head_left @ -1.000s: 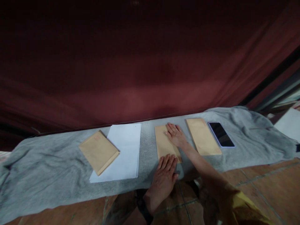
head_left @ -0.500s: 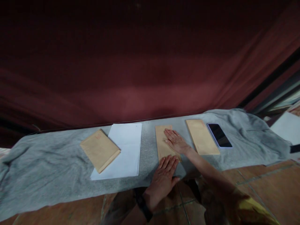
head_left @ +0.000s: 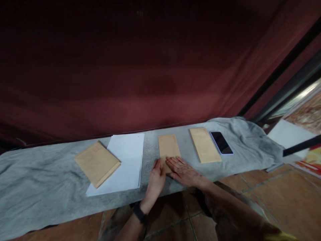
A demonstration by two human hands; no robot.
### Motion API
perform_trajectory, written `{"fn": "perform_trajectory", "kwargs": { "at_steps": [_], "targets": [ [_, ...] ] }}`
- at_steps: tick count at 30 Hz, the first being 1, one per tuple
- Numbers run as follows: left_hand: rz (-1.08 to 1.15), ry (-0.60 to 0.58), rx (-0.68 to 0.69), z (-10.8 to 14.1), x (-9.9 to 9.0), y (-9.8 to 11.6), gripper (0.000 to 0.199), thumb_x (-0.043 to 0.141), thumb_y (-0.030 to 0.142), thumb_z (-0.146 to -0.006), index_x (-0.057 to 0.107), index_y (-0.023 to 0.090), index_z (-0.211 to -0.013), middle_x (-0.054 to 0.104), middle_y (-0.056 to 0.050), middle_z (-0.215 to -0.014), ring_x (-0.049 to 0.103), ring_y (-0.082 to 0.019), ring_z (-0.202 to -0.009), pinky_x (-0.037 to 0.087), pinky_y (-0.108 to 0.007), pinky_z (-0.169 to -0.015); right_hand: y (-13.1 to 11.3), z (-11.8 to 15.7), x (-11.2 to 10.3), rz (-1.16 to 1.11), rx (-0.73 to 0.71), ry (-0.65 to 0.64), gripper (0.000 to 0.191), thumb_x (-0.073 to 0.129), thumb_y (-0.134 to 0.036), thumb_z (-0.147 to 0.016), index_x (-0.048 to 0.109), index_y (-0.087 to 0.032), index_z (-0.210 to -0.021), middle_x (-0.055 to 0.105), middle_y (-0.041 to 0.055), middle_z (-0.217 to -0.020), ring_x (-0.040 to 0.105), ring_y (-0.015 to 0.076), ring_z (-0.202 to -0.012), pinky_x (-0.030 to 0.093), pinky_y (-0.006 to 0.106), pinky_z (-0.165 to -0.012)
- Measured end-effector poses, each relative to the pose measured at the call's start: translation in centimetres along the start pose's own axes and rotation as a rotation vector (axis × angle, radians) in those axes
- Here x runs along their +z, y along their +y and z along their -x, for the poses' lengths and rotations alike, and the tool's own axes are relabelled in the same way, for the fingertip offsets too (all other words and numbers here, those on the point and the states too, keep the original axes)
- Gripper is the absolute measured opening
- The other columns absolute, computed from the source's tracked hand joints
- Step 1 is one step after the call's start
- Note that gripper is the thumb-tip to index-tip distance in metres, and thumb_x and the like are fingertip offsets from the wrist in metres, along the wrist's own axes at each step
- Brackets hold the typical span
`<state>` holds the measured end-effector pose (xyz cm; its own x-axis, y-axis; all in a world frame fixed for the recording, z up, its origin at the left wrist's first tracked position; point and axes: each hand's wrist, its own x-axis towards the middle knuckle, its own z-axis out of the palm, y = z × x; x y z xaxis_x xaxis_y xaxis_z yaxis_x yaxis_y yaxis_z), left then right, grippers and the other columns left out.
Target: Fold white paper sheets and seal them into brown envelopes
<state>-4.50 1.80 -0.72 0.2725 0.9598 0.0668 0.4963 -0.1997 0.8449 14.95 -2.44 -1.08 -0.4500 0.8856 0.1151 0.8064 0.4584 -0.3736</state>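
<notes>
A brown paper envelope [head_left: 168,144] lies on the grey cloth in front of me. My left hand [head_left: 157,177] is at its lower left edge, fingers closed on that edge with the thumb on top. Across the lower part of the same envelope, my right hand [head_left: 182,171] rests flat with its fingers stretched out. The hands cover the envelope's near end. A dark band circles my left wrist.
To the left, a stack of brown envelopes [head_left: 97,164] overlaps white paper sheets [head_left: 127,160]. More brown envelopes [head_left: 204,145] lie to the right, beside a phone [head_left: 222,143]. Grey cloth [head_left: 45,180] covers the bench, with a dark red surface [head_left: 140,103] behind it.
My left hand has gone from lying flat on the envelope's near end to gripping its left edge. My right hand has slid down the envelope toward me. The view has shifted slightly right.
</notes>
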Motion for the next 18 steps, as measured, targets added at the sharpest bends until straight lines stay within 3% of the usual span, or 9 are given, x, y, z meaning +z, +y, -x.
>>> {"fn": "perform_trajectory", "kwargs": {
  "at_steps": [6,10,15,18],
  "targets": [
    [0.156,0.016,-0.203,-1.9,-1.1,1.4,0.029,0.058,0.02,-0.078,0.067,0.015,-0.105,0.074,-0.008,-0.095,0.07,-0.023,-0.091,0.056,-0.038,-0.086,-0.7,0.9,-0.8,-0.161,0.019,-0.006,0.056,0.043,-0.037,-0.104,0.033,-0.023,-0.158,0.035,0.0078,-0.163,0.031,0.0201,-0.151,0.023,0.044,-0.126],
    [0.213,-0.015,-0.237,-2.3,-1.4,2.1,0.017,0.062,0.024,-0.07,0.067,0.018,-0.086,0.068,0.0,-0.07,0.067,-0.021,-0.073,0.053,-0.031,-0.069,-0.3,2.1,-0.3,-0.3,0.164,0.178,0.049,0.043,-0.027,-0.102,0.046,-0.024,-0.151,0.049,0.0083,-0.155,0.044,0.0197,-0.143,0.037,0.043,-0.12],
    [0.295,-0.074,-0.305,-2.3,-1.2,2.6,0.015,0.065,0.031,-0.064,0.064,0.02,-0.074,0.066,0.0,-0.064,0.065,-0.02,-0.067,0.046,-0.026,-0.057,-0.6,3.2,0.4,-0.421,0.233,0.331,0.041,0.047,-0.026,-0.099,0.061,-0.024,-0.137,0.058,0.0079,-0.146,0.053,0.0221,-0.136,0.04,0.046,-0.118],
    [0.316,-0.102,-0.316,-2.3,-1.2,2.4,0.019,0.064,0.038,-0.063,0.061,0.021,-0.071,0.061,0.002,-0.061,0.058,-0.016,-0.056,0.04,-0.024,-0.048,-0.1,2.7,0.2,-0.527,0.407,0.535,0.036,0.049,-0.033,-0.097,0.064,-0.023,-0.128,0.065,0.0095,-0.134,0.061,0.024,-0.123,0.048,0.046,-0.11]
  ]
}}
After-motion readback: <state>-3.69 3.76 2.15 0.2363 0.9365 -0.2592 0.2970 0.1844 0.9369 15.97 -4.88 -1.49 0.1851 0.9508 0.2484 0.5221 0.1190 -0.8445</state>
